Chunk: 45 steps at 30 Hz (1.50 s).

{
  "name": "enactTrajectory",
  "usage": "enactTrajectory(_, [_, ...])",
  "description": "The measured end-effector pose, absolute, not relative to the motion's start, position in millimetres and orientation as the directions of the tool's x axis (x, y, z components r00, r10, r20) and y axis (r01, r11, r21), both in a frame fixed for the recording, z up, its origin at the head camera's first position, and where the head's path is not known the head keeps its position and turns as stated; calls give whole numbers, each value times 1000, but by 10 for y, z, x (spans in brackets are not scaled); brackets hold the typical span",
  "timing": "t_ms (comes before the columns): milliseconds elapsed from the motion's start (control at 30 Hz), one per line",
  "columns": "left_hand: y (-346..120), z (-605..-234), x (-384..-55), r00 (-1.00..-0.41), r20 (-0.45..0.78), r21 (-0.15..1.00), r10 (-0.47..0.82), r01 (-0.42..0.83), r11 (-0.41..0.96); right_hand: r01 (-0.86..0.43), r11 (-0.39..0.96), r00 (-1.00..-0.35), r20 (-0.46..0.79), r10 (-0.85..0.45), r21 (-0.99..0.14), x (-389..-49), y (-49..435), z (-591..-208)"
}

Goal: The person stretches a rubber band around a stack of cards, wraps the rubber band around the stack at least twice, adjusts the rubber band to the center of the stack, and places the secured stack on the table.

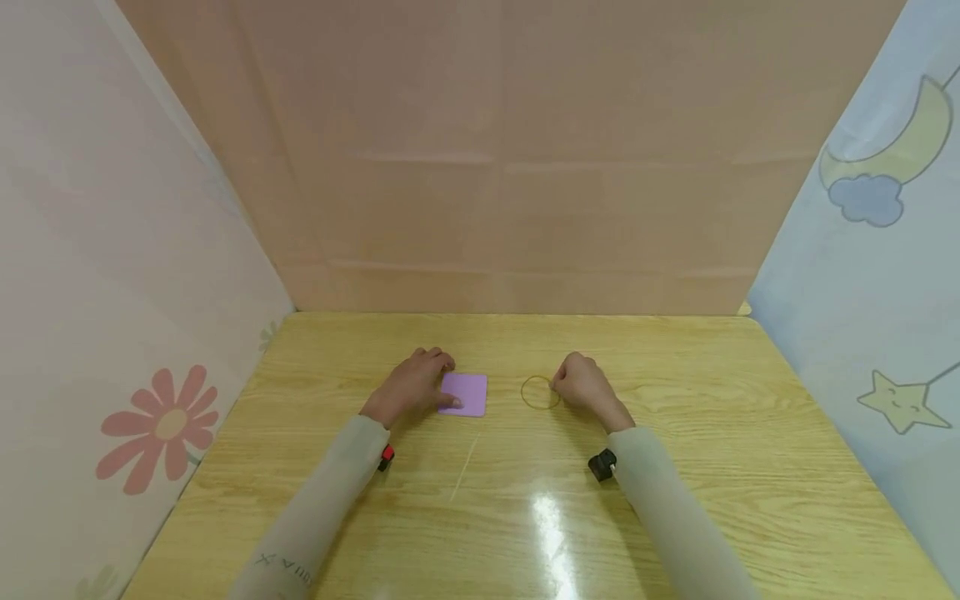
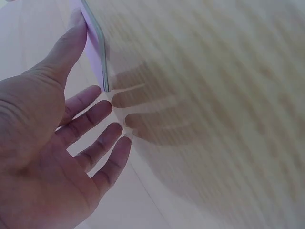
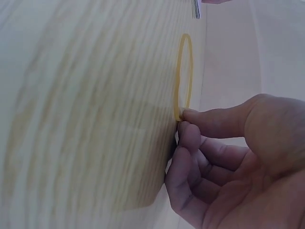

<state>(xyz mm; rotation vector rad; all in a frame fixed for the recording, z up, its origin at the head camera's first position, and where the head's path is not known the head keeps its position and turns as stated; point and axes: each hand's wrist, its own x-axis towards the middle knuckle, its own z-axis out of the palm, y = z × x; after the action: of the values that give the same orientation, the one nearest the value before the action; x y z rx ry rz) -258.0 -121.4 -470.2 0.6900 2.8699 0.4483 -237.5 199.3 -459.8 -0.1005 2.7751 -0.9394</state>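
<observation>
A flat purple square stack (image 1: 471,392) lies on the wooden table, its edge made of thin layers in the left wrist view. My left hand (image 1: 414,385) is at its left side. The thumb (image 2: 71,40) rests on the purple face, while the other fingers (image 2: 90,119) are spread and loosely bent near the tabletop. To the right of the stack, a yellow rubber band (image 1: 541,407) forms a loop. My right hand (image 1: 587,385) pinches the near end of the band (image 3: 190,71) between thumb and forefinger, low over the table, with the remaining fingers curled.
The light wooden table (image 1: 480,533) runs back to a tan sheet (image 1: 487,208). Patterned cloth walls stand on the left (image 1: 112,275) and right (image 1: 885,283). A thin pale strip or streak (image 1: 466,467) shows on the tabletop below the stack.
</observation>
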Motion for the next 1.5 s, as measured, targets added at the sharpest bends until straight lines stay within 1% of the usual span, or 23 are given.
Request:
enactTrajectory(167, [-1199, -4676, -2595, -884, -115, 336, 454, 395, 855, 14, 796, -972, -197, -132, -605, -2371, 1971, -4602])
enactTrajectory(433, [-1192, -4658, -2615, -884, -141, 329, 446, 383, 863, 4, 797, -971, -192, -140, -603, -2370, 1963, -4599])
enactTrajectory(667, [-1185, -4649, -2693, -865, -235, 423, 444, 320, 848, 1, 787, -970, -192, -149, -617, -2374, 1966, -4605])
enactTrajectory(800, [-1188, -4634, -2739, -850, -267, 446, 455, 309, 840, -6, 783, -971, -184, -154, -621, -2372, 1965, -4598])
enactTrajectory(933, [-1192, -4637, -2764, -842, -275, 471, 465, 304, 828, -9, 783, -971, -183, -157, -622, -2372, 1966, -4606])
enactTrajectory(1200, [-1200, -4677, -2765, -847, -280, 581, 452, 225, 782, -17, 797, -972, -176, -154, -604, -2374, 1972, -4632])
enactTrajectory(1500, [-1229, -4737, -2746, -835, -230, 593, 500, 286, 752, -27, 798, -971, -173, -164, -602, -2358, 1963, -4648])
